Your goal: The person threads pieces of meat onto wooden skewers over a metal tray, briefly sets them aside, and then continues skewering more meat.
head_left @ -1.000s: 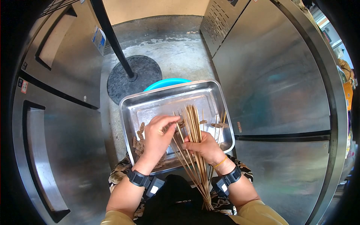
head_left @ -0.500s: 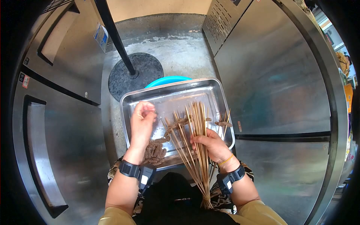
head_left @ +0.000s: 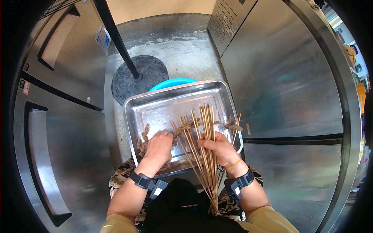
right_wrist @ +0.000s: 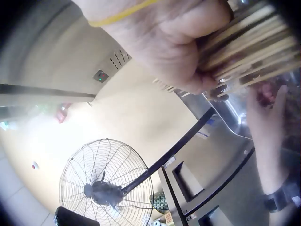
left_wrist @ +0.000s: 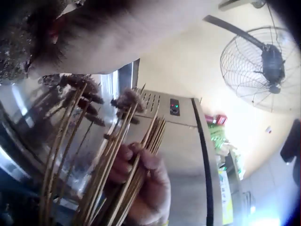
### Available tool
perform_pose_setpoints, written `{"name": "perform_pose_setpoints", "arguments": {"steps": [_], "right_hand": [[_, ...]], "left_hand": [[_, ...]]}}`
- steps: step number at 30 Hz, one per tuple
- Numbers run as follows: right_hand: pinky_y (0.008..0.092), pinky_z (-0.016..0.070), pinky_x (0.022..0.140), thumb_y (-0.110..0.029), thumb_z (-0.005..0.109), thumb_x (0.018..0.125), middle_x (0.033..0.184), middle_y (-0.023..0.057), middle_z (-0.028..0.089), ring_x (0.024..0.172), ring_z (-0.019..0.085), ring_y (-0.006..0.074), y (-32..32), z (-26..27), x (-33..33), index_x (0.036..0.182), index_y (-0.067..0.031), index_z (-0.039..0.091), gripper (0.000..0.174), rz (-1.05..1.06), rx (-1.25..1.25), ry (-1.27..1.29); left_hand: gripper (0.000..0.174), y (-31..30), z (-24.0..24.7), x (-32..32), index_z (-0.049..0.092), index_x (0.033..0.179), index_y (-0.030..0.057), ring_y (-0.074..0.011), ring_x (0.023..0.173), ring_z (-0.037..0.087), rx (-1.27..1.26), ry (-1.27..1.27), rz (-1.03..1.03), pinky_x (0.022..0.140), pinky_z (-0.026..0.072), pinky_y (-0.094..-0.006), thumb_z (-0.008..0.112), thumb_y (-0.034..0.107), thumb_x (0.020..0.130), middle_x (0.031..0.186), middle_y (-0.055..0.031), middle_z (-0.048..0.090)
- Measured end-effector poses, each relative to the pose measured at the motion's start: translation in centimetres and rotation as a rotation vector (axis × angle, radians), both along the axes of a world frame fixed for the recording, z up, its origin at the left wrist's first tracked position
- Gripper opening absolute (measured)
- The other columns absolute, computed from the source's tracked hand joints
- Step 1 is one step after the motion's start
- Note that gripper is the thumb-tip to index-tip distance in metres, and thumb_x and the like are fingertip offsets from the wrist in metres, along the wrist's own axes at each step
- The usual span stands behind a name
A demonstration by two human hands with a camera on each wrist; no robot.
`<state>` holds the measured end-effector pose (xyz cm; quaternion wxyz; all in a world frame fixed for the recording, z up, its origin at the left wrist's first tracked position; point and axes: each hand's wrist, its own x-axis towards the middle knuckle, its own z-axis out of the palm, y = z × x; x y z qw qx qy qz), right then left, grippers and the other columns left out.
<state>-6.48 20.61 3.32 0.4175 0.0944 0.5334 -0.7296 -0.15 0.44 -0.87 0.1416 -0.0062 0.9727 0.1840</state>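
Observation:
My right hand point(head_left: 221, 149) grips a thick bundle of thin wooden skewers point(head_left: 208, 124), its thumb across the front. The skewers fan out at the top and gather near my lap. Brown, rough-surfaced meat pieces point(head_left: 188, 126) are threaded near the tips of several skewers on the left; another threaded piece point(head_left: 233, 127) is at the right. My left hand point(head_left: 157, 147) reaches down into the metal tray point(head_left: 130, 116), over a pile of loose brown meat point(head_left: 142, 146). Its fingertips are hidden in the head view, and I cannot tell whether they hold a piece.
Behind the tray shows the rim of a blue basin point(head_left: 173, 83). A round black base point(head_left: 140, 73) with a pole stands on the floor beyond. Steel cabinets point(head_left: 287, 77) close in on both sides. A wire fan point(left_wrist: 270, 66) is up by the wall.
My left hand left the skewers, drew back to the left and then lowered onto the loose meat. The right hand keeps its grip, and the skewers on the left have spread out more.

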Motion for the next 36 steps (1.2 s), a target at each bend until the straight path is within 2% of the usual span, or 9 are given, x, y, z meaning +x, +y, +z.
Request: {"name": "perform_pose_setpoints", "arguments": {"steps": [3, 6, 7, 10, 11, 15, 18, 24, 36], "right_hand": [[0.0208, 0.0462, 0.062, -0.003, 0.063, 0.08, 0.076, 0.0018, 0.06, 0.066, 0.057, 0.0088, 0.2, -0.4, -0.1, 0.09, -0.0026, 0.059, 0.011, 0.042, 0.009, 0.018], [0.0203, 0.0454, 0.058, -0.003, 0.064, 0.079, 0.073, 0.0007, 0.059, 0.061, 0.055, 0.0074, 0.1, -0.1, -0.1, 0.087, -0.0029, 0.06, 0.008, 0.049, 0.009, 0.017], [0.0201, 0.045, 0.057, -0.004, 0.064, 0.079, 0.072, 0.0004, 0.059, 0.06, 0.055, 0.007, 0.0, 0.0, -0.1, 0.085, -0.0031, 0.06, 0.008, 0.042, 0.008, 0.012], [0.02, 0.0447, 0.057, -0.004, 0.065, 0.079, 0.072, 0.0005, 0.059, 0.059, 0.054, 0.0068, -0.3, -0.1, 0.0, 0.085, -0.0032, 0.061, 0.008, 0.074, 0.056, 0.062], [0.0198, 0.0444, 0.056, -0.004, 0.065, 0.079, 0.072, 0.0005, 0.06, 0.059, 0.054, 0.0067, -0.5, -0.2, 0.1, 0.085, -0.0031, 0.061, 0.008, 0.089, 0.068, 0.091], [0.0193, 0.0434, 0.056, -0.004, 0.065, 0.079, 0.073, 0.0006, 0.061, 0.059, 0.053, 0.0062, -1.4, -0.4, 0.4, 0.086, -0.0027, 0.061, 0.008, 0.153, 0.104, 0.161], [0.0188, 0.0427, 0.056, -0.004, 0.066, 0.079, 0.073, -0.0001, 0.061, 0.06, 0.053, 0.0055, -2.0, -0.4, 0.9, 0.086, -0.0025, 0.061, 0.009, 0.138, 0.077, 0.167], [0.018, 0.0419, 0.055, -0.004, 0.067, 0.079, 0.073, -0.001, 0.061, 0.06, 0.053, 0.0046, -2.7, 0.4, 1.4, 0.086, -0.0036, 0.061, 0.008, 0.102, 0.068, 0.143], [0.0179, 0.0421, 0.055, -0.005, 0.067, 0.08, 0.072, -0.0015, 0.059, 0.06, 0.053, 0.0049, -2.6, 0.4, 1.3, 0.084, -0.0041, 0.061, 0.007, 0.197, 0.084, 0.168]], "left_hand": [[0.016, -0.8, -0.7, -0.3, 0.06, 0.085, 0.0026, -0.034, 0.083, 0.059, 0.019, 0.075, 0.09, 0.075, 0.0487, -0.0406, 0.061, 0.003, 0.069, 0.087, -0.0141, 0.06], [0.018, -2.3, 0.9, -1.0, 0.059, 0.088, -0.0025, -0.0385, 0.081, 0.06, 0.256, -0.042, 0.223, 0.075, 0.0488, -0.0429, 0.059, 0.006, 0.071, 0.087, -0.0197, 0.062], [0.015, -2.8, 1.7, -1.5, 0.059, 0.088, -0.0016, -0.0307, 0.077, 0.063, 0.305, -0.116, 0.298, 0.072, 0.05, -0.0368, 0.059, 0.005, 0.075, 0.085, -0.0156, 0.065], [0.012, -4.4, 1.0, -2.2, 0.06, 0.089, 0.0006, -0.019, 0.077, 0.063, 1.125, -0.074, 0.531, 0.07, 0.05, -0.0288, 0.06, 0.006, 0.078, 0.087, -0.0094, 0.065], [0.012, -4.6, 1.3, -2.0, 0.06, 0.094, 0.0027, -0.0118, 0.077, 0.06, 1.275, -0.077, 0.625, 0.072, 0.0496, -0.0244, 0.059, 0.006, 0.082, 0.09, -0.005, 0.064], [0.011, -3.8, 3.5, -2.7, 0.057, 0.096, 0.0043, -0.0135, 0.082, 0.062, 1.651, -0.011, 0.696, 0.075, 0.0521, -0.0252, 0.058, 0.007, 0.086, 0.097, -0.0098, 0.064], [0.014, -3.1, 3.1, -3.1, 0.057, 0.101, 0.003, -0.0154, 0.084, 0.063, 1.676, 0.11, 0.714, 0.077, 0.0529, -0.0262, 0.057, 0.005, 0.087, 0.098, -0.011, 0.064], [0.022, -2.5, 2.9, -3.2, 0.058, 0.108, -0.0001, -0.0165, 0.087, 0.063, 1.634, 0.159, 0.791, 0.08, 0.0532, -0.0273, 0.058, 0.003, 0.086, 0.097, -0.0108, 0.064], [0.021, -1.5, 2.9, -3.3, 0.059, 0.107, 0.0004, -0.0174, 0.089, 0.063, 1.553, 0.227, 0.737, 0.08, 0.0524, -0.0273, 0.057, 0.001, 0.086, 0.098, -0.0105, 0.064]]}}
